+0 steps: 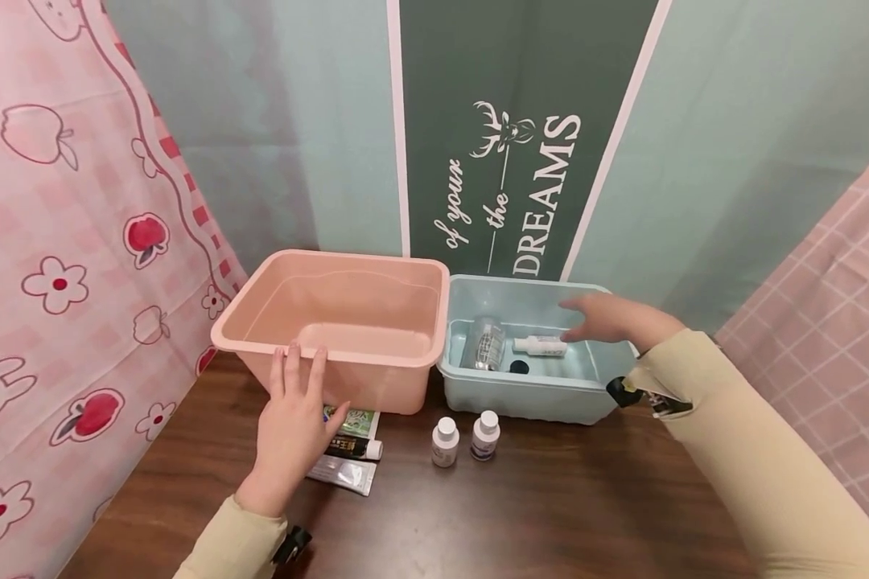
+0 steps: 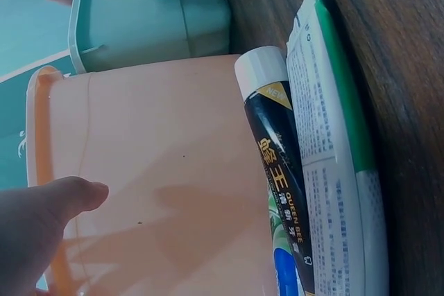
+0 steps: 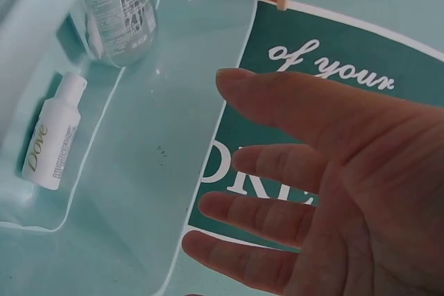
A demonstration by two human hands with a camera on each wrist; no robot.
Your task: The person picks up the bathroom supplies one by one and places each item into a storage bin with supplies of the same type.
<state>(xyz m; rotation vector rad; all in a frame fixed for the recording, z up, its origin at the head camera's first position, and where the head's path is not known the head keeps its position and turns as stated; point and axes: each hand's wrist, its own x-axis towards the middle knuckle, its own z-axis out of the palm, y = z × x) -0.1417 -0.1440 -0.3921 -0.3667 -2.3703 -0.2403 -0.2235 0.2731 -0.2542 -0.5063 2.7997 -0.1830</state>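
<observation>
My left hand (image 1: 294, 426) rests its fingers on the front rim of a pink plastic bin (image 1: 394, 386). Below that hand lie a black toothpaste tube (image 2: 277, 150) with a white cap, a silvery-white tube (image 1: 343, 473) and a green packet (image 1: 360, 421). Over the blue bin (image 1: 529, 398), my right hand (image 1: 604, 318) hovers with fingers spread and nothing in them. Inside the blue bin are a small white Dove bottle (image 3: 52, 140) and a clear bottle (image 1: 488, 346) with a dark cap (image 1: 519, 367), both lying down.
Two small white bottles (image 1: 445, 442) (image 1: 485, 436) stand upright on the brown wooden table (image 1: 536, 515) before the bins. Behind the bins hangs a green curtain (image 1: 319, 129) with printed lettering. Pink patterned cloth (image 1: 58, 338) closes off the left side.
</observation>
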